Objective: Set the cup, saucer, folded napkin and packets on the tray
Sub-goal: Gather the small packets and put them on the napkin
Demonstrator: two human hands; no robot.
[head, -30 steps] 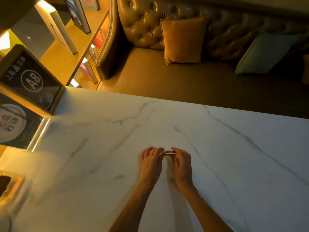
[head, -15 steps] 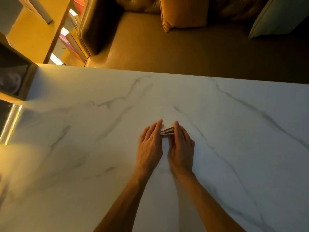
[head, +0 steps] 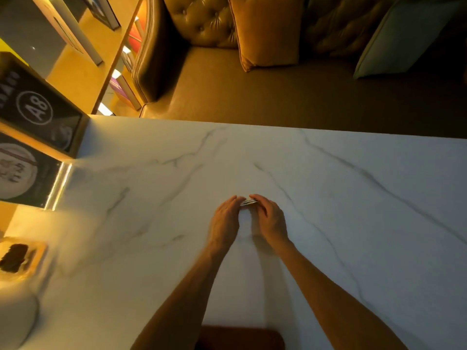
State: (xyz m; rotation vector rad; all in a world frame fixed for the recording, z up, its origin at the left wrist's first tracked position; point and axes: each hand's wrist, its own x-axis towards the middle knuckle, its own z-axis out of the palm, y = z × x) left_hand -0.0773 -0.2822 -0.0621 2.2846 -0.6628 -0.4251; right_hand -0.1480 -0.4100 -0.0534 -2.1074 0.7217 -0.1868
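Observation:
A small stack of thin packets is pinched between the fingertips of both hands, just above the white marble table. My left hand closes on the stack from the left and my right hand from the right. A dark brown rounded tray edge shows at the bottom of the view, between my forearms. No cup, saucer or napkin is visible.
A sign box marked A8 stands at the table's left end. A small dish with a dark piece sits at the left edge, with a pale round object below it. A tufted leather sofa with cushions lies beyond the table.
The camera has tilted, so the tray edge and the left dish now show. Both hands stay together on the packets, at about the same spot on the table.

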